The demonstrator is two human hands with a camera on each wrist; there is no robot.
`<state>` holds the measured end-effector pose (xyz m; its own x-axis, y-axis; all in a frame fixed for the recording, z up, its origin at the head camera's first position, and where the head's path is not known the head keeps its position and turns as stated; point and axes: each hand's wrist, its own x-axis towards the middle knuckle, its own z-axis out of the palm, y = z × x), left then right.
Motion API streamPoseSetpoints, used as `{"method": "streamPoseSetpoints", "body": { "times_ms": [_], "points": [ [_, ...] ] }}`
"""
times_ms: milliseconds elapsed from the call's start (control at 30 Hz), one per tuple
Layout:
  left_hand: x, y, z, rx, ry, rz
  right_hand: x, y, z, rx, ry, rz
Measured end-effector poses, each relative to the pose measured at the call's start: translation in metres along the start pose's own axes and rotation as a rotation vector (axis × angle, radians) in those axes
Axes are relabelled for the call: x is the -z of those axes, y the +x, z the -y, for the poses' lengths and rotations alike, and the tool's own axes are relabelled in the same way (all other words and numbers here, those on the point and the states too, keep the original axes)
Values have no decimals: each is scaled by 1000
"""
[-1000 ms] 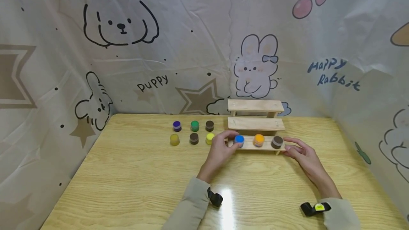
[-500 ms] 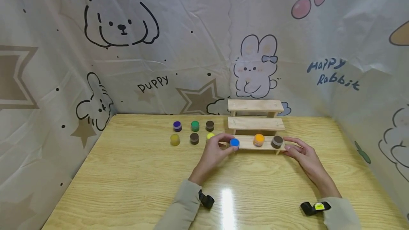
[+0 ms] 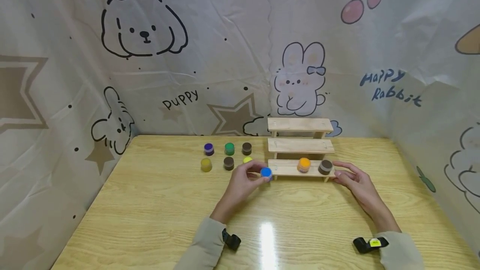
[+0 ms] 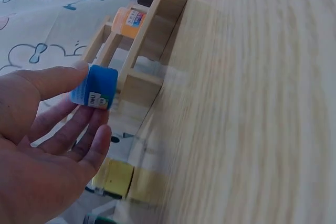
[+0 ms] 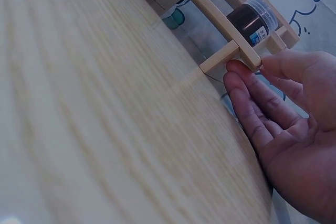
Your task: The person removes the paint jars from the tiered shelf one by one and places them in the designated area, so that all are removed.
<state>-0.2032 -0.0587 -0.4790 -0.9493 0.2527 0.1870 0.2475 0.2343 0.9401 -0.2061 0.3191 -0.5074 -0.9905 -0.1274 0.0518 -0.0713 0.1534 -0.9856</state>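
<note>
My left hand [image 3: 241, 180] pinches a blue paint jar [image 3: 266, 173] between thumb and fingers. The jar is just off the left end of the lowest step of a wooden tiered stand [image 3: 288, 169]; in the left wrist view the blue paint jar [image 4: 101, 86] shows a white label. On that step stand an orange paint jar [image 3: 303, 165] and a dark paint jar with a clear lid [image 3: 325, 167]. At the step's right end my right hand [image 3: 358, 182] holds the wood, thumb and fingertips gripping the corner in the right wrist view.
Left of the stand, paint jars stand in two rows on the wooden table [image 3: 150, 211]: purple [image 3: 208, 149], green [image 3: 229, 149], dark [image 3: 246, 149], mustard [image 3: 206, 164], another dark one [image 3: 228, 163], and a yellow one [image 3: 247, 160] partly behind my left hand. A printed curtain [image 3: 225, 53] hangs behind.
My left hand has taken the blue jar off the left part of the lowest step and moved it left, past the step's end. My right hand has stayed at the right end.
</note>
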Motion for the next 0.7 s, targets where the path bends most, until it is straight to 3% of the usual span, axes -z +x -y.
{"method": "streamPoseSetpoints", "body": {
  "times_ms": [333, 700],
  "points": [
    [22, -12, 11, 88, 41, -11, 1, 0, 0, 16, -27, 0],
    [32, -17, 15, 135, 116, 2, 0, 0, -1, 19, 14, 4]
  ]
}}
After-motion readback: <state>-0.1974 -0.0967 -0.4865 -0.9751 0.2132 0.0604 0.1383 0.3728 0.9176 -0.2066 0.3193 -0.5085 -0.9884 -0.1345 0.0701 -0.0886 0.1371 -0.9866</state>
